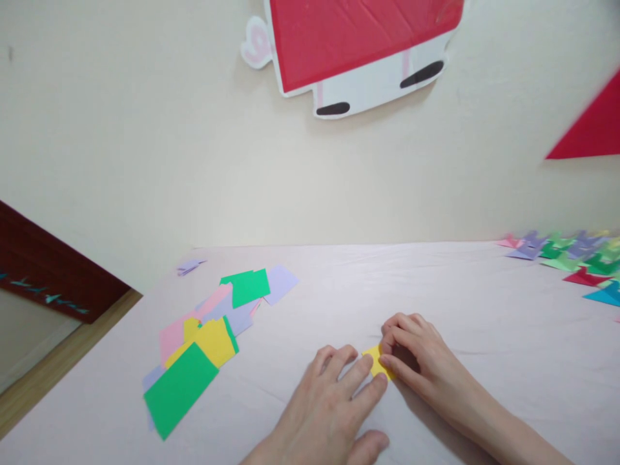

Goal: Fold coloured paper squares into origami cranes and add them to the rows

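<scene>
A small yellow paper piece lies on the pale table, mostly covered by my two hands. My left hand rests palm down, its fingertips pressing on the paper's left side. My right hand is curled over the paper's right side, fingers bent and pinching it against the table. Only a small yellow corner shows between the hands.
A loose pile of colored paper sheets in green, yellow, pink and lilac lies to the left. Several folded paper shapes sit at the far right. One small lilac piece lies near the back edge. Red paper decorations hang on the wall.
</scene>
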Available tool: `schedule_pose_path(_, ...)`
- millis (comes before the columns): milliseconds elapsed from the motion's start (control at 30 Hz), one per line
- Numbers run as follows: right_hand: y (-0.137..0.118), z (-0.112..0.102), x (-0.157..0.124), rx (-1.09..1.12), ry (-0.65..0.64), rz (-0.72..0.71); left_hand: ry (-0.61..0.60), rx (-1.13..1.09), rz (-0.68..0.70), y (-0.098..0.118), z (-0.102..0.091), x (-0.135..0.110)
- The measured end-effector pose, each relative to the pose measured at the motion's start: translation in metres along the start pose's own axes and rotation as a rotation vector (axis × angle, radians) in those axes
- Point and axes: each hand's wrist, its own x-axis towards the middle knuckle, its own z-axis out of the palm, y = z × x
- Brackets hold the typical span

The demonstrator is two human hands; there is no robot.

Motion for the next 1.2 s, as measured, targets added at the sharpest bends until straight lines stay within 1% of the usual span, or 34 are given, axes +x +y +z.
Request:
schedule_pose_path(300,0.006,0.003,-0.001,0.019,0.016,-0.004,0.065,0.061,0.031,-0.003,0.009,0.000)
schedule_pose_path(467,0.005,0.002,-0.001,0.020,0.004,0.004,0.110,0.093,0.044,-0.004,0.013,0.000)
schedule_pose_path(667,0.000,-0.001,-0.003,0.028,-0.035,0.057,0.087,0.140,0.068,-0.006,0.014,0.001)
schedule_pose_path(800,0.005,-0.002,-0.002,0.082,-0.035,0.047,0.084,0.125,0.055,-0.005,0.015,0.002)
schedule_pose_path(900,0.010,0.000,0.001,0.127,-0.006,0.026,0.061,0.135,0.057,-0.005,0.013,0.002)
schedule_pose_path(1067,0.016,0.002,0.004,0.211,0.076,0.011,0.014,0.132,0.074,-0.005,0.009,0.002)
schedule_pose_path(1200,0.014,-0.002,-0.004,0.308,0.180,0.084,0.022,0.155,0.028,0.004,0.018,0.002)
